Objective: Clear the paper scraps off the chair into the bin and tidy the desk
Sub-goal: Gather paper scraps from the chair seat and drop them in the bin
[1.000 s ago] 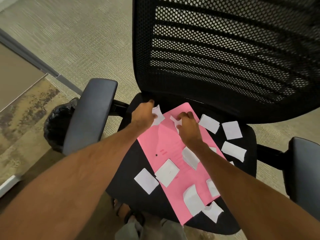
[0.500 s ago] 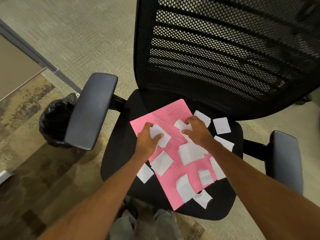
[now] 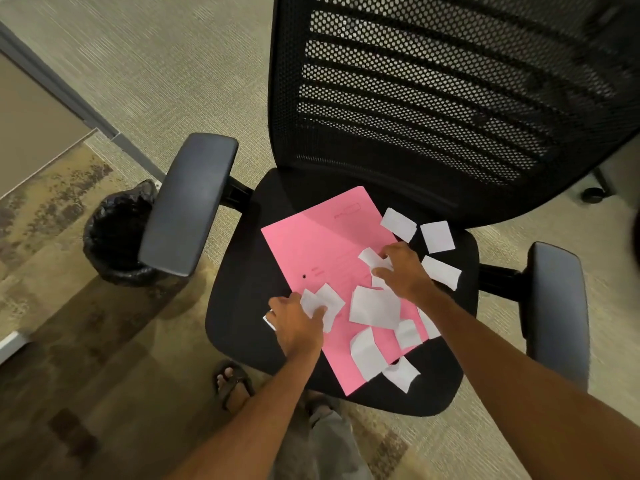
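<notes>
A black mesh office chair (image 3: 239,299) stands before me with a pink sheet (image 3: 311,244) lying on its seat. Several white paper scraps (image 3: 372,304) are scattered over the sheet and the seat's right side. My left hand (image 3: 298,323) rests at the sheet's left edge, fingers closed on a small bunch of white scraps (image 3: 323,301). My right hand (image 3: 401,271) is at the sheet's right side, pinching scraps (image 3: 372,259) between thumb and fingers. A bin (image 3: 114,233) lined with a black bag stands on the floor left of the chair, partly hidden by the left armrest (image 3: 190,202).
The right armrest (image 3: 557,306) juts out at the right. The tall mesh backrest (image 3: 433,91) rises behind the seat. My sandalled foot (image 3: 230,381) is by the seat's front edge. A partition base (image 3: 79,105) runs along the carpet at the left.
Both hands have drawn back from the far end of the pink sheet toward its near half, gathering scraps. The view has pulled back and the bin shows more.
</notes>
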